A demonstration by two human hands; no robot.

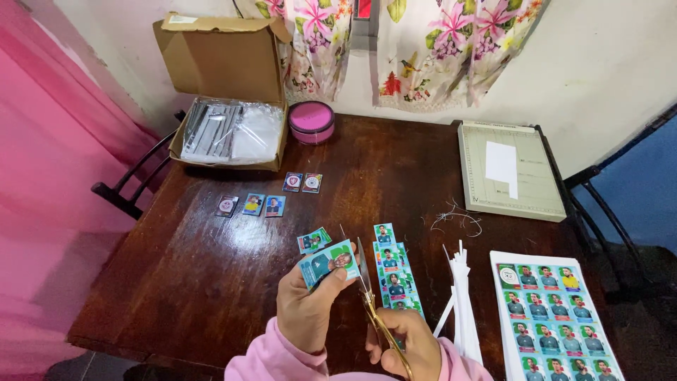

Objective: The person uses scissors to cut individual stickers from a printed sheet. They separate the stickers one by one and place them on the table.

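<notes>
My left hand (305,309) pinches a small teal picture card (328,262) between thumb and fingers. My right hand (407,346) grips gold-handled scissors (371,305), their blades pointing up beside that card. Under the scissors lie strips of uncut green cards (395,271). A single cut card (313,240) rests just beyond my left hand. Both wrists wear pink sleeves.
A printed sheet of cards (553,314) lies at the right, white paper offcuts (460,296) beside it. A paper trimmer (506,169) sits far right. An open cardboard box (229,92), a pink round tin (311,121) and several cut cards (252,204) stand further back on the dark wooden table (176,275).
</notes>
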